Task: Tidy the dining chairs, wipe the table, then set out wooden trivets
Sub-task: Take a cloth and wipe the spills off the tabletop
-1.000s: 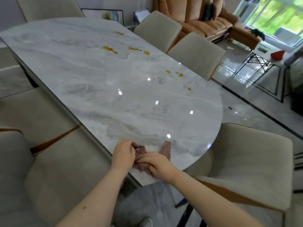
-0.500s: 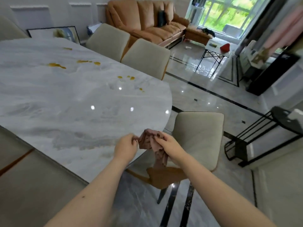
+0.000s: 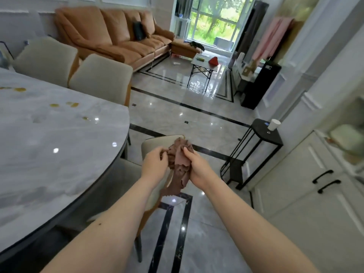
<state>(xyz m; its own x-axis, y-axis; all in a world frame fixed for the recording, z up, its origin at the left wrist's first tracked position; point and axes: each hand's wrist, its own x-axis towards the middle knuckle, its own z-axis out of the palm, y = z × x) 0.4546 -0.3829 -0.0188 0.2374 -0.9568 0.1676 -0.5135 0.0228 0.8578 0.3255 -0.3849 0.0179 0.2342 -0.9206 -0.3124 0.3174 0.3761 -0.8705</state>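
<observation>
Both hands hold a crumpled brown cloth [image 3: 178, 164] in the air, away from the table: the left hand [image 3: 155, 164] pinches its left edge with closed fingers, and the right hand [image 3: 197, 166] is closed around its right side, while a loose end hangs down between the wrists. The marble table [image 3: 59, 154] is to the left, with yellow spots [image 3: 65, 105] on its far part. Directly under the hands stands a beige chair [image 3: 157, 142] at the round end of the table. Two more beige chairs [image 3: 102, 79] stand at the far side. To the right is a black side stand [image 3: 264, 134] with a paper cup [image 3: 273, 124], beside white cabinets [image 3: 315, 184].
</observation>
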